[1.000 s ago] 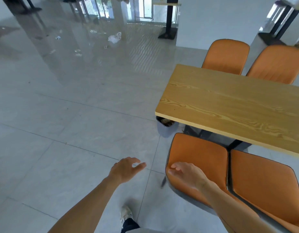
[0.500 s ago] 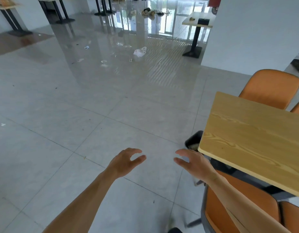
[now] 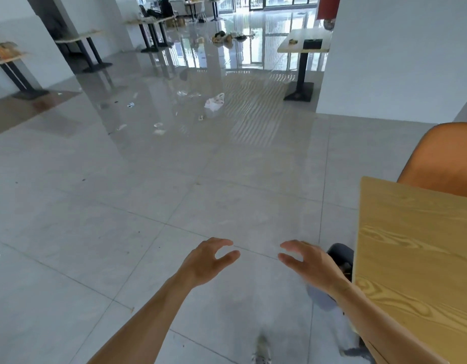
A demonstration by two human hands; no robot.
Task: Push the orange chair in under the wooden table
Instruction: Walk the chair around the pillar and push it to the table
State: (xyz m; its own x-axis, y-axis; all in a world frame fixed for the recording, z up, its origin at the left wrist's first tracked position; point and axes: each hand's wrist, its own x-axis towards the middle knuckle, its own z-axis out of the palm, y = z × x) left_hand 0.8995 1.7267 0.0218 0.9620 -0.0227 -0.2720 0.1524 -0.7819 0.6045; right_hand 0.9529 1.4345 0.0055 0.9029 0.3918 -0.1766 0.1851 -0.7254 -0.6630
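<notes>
The wooden table (image 3: 416,258) fills the right edge of the view, seen from its short end. Behind its far corner shows the back of one orange chair (image 3: 445,158). The near chairs are out of the frame. My left hand (image 3: 208,261) hovers over the grey floor, fingers apart and holding nothing. My right hand (image 3: 308,264) floats beside it, open and empty, just left of the table's edge and touching nothing.
A dark bin (image 3: 340,258) sits on the floor under the table's near corner. A white pillar (image 3: 395,56) stands behind the table. Further off are a plastic bag (image 3: 214,102) and litter on the glossy floor, and several pedestal tables (image 3: 303,46).
My right hand has come off the near orange chair's back. The view has swung up and to the left, so the near chairs have left the frame. Both hands stay open.
</notes>
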